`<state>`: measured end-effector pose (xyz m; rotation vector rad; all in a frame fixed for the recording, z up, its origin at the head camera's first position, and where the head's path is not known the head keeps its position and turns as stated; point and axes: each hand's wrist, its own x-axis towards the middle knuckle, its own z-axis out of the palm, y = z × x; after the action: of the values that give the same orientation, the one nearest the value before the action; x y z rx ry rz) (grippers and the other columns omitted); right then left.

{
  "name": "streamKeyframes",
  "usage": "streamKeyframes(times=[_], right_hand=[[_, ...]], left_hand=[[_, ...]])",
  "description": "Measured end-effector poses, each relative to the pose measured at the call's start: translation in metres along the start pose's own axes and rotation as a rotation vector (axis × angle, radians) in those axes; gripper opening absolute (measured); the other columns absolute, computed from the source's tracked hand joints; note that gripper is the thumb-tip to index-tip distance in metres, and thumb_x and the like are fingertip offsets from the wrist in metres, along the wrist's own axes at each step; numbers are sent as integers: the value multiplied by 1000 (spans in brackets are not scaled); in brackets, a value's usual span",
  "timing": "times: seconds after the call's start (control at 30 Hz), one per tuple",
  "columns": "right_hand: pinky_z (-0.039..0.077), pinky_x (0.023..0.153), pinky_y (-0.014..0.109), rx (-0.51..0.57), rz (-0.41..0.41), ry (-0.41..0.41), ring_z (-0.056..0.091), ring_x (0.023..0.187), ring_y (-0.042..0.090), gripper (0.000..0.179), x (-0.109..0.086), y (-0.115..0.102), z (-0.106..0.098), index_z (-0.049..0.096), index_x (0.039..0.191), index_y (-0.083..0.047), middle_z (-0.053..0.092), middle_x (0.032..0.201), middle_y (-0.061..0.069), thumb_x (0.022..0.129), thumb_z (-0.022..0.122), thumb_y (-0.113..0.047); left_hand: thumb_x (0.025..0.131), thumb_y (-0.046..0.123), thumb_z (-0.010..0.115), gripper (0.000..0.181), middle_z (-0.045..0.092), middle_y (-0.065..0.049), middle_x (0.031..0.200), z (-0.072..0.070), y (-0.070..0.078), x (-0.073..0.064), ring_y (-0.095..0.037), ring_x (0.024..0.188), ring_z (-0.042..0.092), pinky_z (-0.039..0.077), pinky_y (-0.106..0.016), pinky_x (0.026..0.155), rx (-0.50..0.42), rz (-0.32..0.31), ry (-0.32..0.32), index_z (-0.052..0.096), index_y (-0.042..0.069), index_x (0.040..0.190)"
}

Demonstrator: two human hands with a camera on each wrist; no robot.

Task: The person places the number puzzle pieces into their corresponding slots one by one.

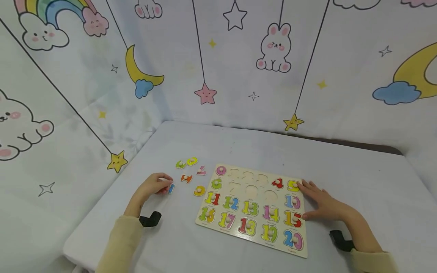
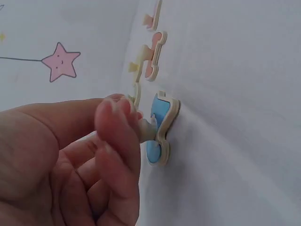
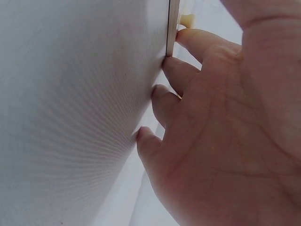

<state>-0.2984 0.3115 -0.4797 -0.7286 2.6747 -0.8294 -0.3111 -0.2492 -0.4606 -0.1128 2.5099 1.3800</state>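
Observation:
At the left of the table, my left hand (image 1: 157,184) has its fingertips at the knob of a blue number piece (image 2: 162,113), pinching it. That piece stands on or just over the white cloth; its digit is partly hidden in the head view. My right hand (image 1: 324,203) is spread at the right edge of the wooden number board (image 1: 252,248), its fingers (image 3: 181,73) fairly straight. Some fingertips touch the board's edge and others the cloth. The board holds several knobbed numbers, with bare recesses in its upper two rows.
Between left hand and board lie an orange piece (image 1: 186,178), a pink seven (image 1: 201,170) and a yellow piece (image 1: 199,190). Behind them are a green piece (image 1: 180,164) and another yellow piece (image 1: 192,161). A patterned cloth wall (image 1: 232,76) rises behind the table.

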Motion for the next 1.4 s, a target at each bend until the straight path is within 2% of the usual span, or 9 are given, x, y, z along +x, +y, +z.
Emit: streamKeyframes(times=[0.2, 0.33, 0.53, 0.7, 0.9, 1.07, 1.13, 1.23, 1.4], right_hand=[[2, 98, 69, 11, 7, -5, 0, 133, 50, 104, -1, 0, 0, 27, 144, 2, 13, 147, 31, 68, 78, -47], [2, 98, 69, 8, 14, -6, 0, 134, 49, 104, -1, -1, 0, 26, 145, 0, 13, 148, 30, 68, 77, -48], [2, 99, 68, 6, 21, -4, 1, 133, 49, 104, -1, 0, 1, 27, 145, 1, 13, 148, 30, 68, 78, -47], [3, 99, 69, 8, 15, -5, 2, 133, 49, 103, -1, -1, 2, 28, 144, 2, 14, 148, 30, 68, 78, -47], [4, 99, 68, -13, 15, -1, 3, 134, 49, 103, -1, -2, 1, 28, 144, 1, 15, 148, 29, 68, 77, -49], [4, 99, 68, -13, 11, -2, 2, 134, 49, 103, 1, -2, 0, 29, 145, 0, 14, 148, 29, 68, 78, -49], [4, 99, 68, -12, 6, 3, 3, 133, 49, 102, 1, -2, 0, 29, 144, 0, 14, 148, 29, 68, 78, -48], [5, 99, 68, -14, -5, 12, 4, 133, 50, 101, 0, -2, 0, 29, 144, -1, 15, 147, 30, 68, 78, -46], [4, 99, 68, -3, 7, 13, 3, 133, 50, 101, -1, -4, 1, 30, 144, 0, 15, 148, 30, 68, 79, -45]], left_hand=[[90, 13, 63, 25, 59, -3, 60, 9, -11, -3, -8, 50, 54, 45, -19, 49, -53, -79, 90, 57, -5, 106], [89, 8, 62, 20, 64, -6, 64, 17, -8, -3, -12, 53, 61, 49, -20, 52, -62, -44, 180, 60, -8, 102], [88, 10, 63, 19, 66, -6, 69, 24, 6, 7, -15, 60, 64, 51, -24, 56, 49, 76, 246, 66, -8, 95], [88, 13, 62, 23, 62, -2, 60, 21, 5, 10, -13, 51, 60, 47, -23, 52, 131, 23, 296, 58, -4, 102], [88, 10, 63, 22, 65, -6, 63, 19, -2, 10, -12, 53, 62, 50, -20, 53, -40, -41, 220, 56, -7, 101], [89, 8, 62, 23, 67, -9, 71, 19, 8, 15, -13, 61, 66, 50, -19, 60, -111, -9, 211, 58, -8, 103], [89, 8, 63, 22, 68, -10, 73, 24, 20, 18, -16, 63, 67, 51, -21, 61, -129, 27, 204, 59, -8, 104], [91, 8, 61, 22, 68, -12, 75, 42, 50, 26, -25, 69, 68, 53, -27, 61, -173, 101, 133, 57, -9, 105], [93, 7, 58, 19, 68, -16, 79, 98, 107, 48, -30, 74, 68, 53, -41, 74, -243, 214, -142, 57, -8, 106]])
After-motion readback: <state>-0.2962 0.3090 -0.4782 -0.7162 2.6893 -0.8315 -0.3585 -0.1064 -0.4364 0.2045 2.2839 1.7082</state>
